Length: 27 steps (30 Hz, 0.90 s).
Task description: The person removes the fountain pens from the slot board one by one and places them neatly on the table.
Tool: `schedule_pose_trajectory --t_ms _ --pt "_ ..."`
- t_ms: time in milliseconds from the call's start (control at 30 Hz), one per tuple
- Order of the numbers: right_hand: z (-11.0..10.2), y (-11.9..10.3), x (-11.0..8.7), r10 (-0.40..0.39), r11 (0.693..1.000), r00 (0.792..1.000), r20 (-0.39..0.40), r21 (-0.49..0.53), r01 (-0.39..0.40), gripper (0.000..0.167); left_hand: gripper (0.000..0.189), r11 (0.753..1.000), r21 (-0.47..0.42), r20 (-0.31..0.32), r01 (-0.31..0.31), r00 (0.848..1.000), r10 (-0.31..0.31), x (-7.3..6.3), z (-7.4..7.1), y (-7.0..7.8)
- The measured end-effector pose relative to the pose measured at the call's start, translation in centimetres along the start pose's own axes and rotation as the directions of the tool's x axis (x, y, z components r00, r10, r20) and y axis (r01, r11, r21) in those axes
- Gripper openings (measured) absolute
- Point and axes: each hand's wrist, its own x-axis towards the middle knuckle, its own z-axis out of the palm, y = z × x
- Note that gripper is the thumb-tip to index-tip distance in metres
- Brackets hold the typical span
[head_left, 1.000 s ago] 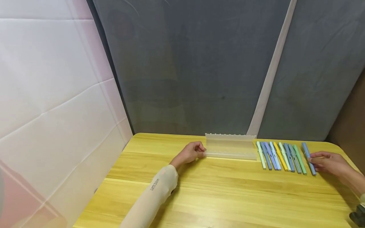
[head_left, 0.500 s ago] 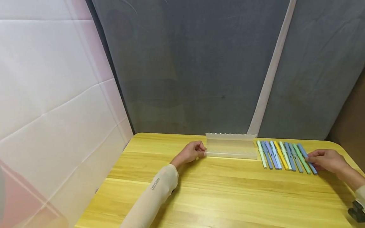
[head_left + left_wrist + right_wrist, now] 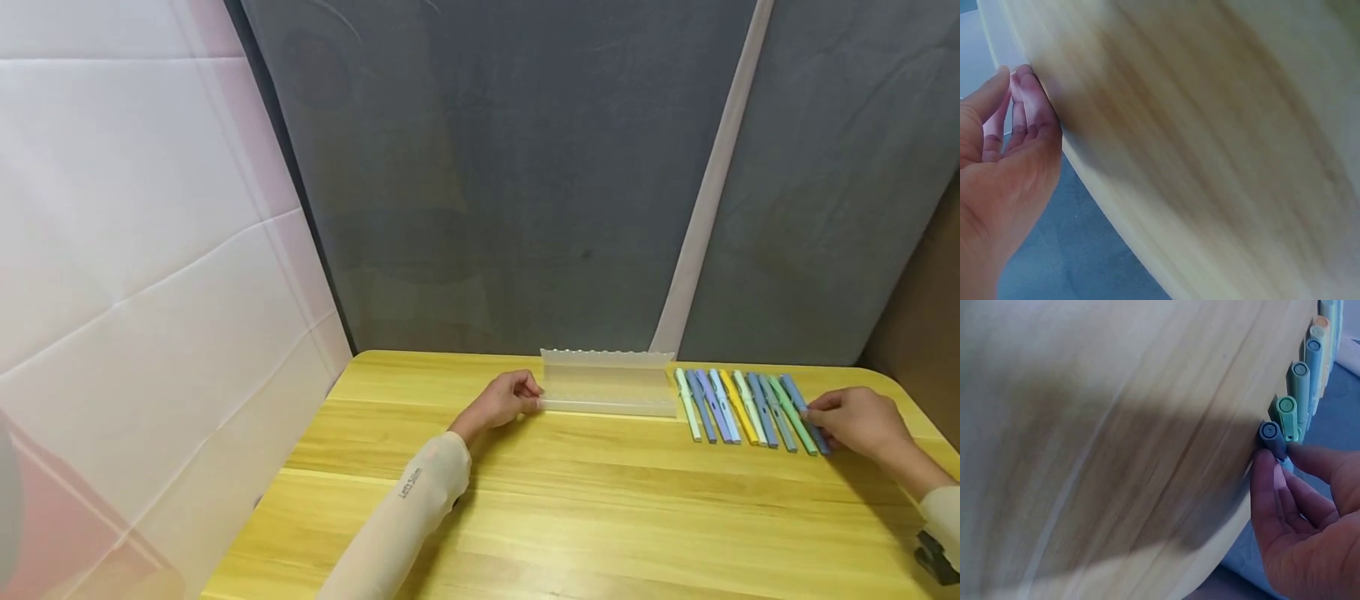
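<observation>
A translucent plastic pen case [image 3: 607,408], its scalloped back flap standing up, lies near the table's far edge. My left hand [image 3: 498,402] pinches its left end between thumb and fingers; in the left wrist view the fingertips partly hide that corner. To the case's right, several capped pens in pastel colours lie side by side in a slanted row, among them a yellow pen [image 3: 738,408] and a green pen [image 3: 797,421]. The blue pen [image 3: 1271,434] at the row's right end is held between the thumb and fingers of my right hand [image 3: 862,421], close against the green one.
The wooden table [image 3: 600,508] stretches toward me in front of the case and pens. Behind its far edge hangs a grey curtain [image 3: 525,208] with a pale strip. A white fabric wall [image 3: 150,208] stands on the left and a brown surface [image 3: 926,317] on the right.
My right hand has moved the blue pen leftward from a gap until it lies beside the green pen. The right-end pens have tilted slightly. The left hand stays at the case.
</observation>
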Motion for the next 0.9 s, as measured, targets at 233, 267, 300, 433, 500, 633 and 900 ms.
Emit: schedule_pose_trajectory --t_ms 233,267,300,433,500,633,900 --pt "0.3 -0.5 -0.3 -0.073 0.993 0.996 -0.06 -0.097 0.067 0.032 0.01 1.0 0.005 -0.001 0.014 1.0 -0.014 0.2 0.0 0.1" --pt "0.3 -0.5 -0.3 -0.083 0.992 0.994 -0.066 -0.106 0.075 0.032 0.01 1.0 0.007 -0.001 0.016 1.0 -0.016 0.2 0.1 0.1" --pt "0.3 -0.4 -0.4 -0.092 0.99 0.993 -0.067 -0.11 0.084 0.032 0.01 1.0 0.011 -0.001 0.018 1.0 -0.018 0.2 0.1 0.1" --pt "0.1 0.0 -0.6 -0.123 0.987 0.991 -0.057 -0.112 0.116 0.033 0.01 1.0 0.023 -0.001 0.019 1.0 -0.019 0.3 0.2 0.2" --pt "0.1 0.2 -0.6 -0.134 0.985 0.99 -0.052 -0.114 0.127 0.034 0.011 0.999 0.031 0.0 0.02 1.0 -0.02 0.3 0.2 0.3" --pt "0.2 0.2 -0.6 -0.124 0.986 0.99 -0.064 -0.122 0.115 0.038 0.018 0.997 0.062 -0.01 0.043 0.999 -0.042 -0.3 -0.2 0.5" --pt "0.7 -2.3 -2.2 -0.153 0.982 0.978 -0.144 -0.134 0.134 0.042 0.058 0.927 0.365 -0.077 0.084 0.995 -0.06 -3.2 -2.8 1.0"
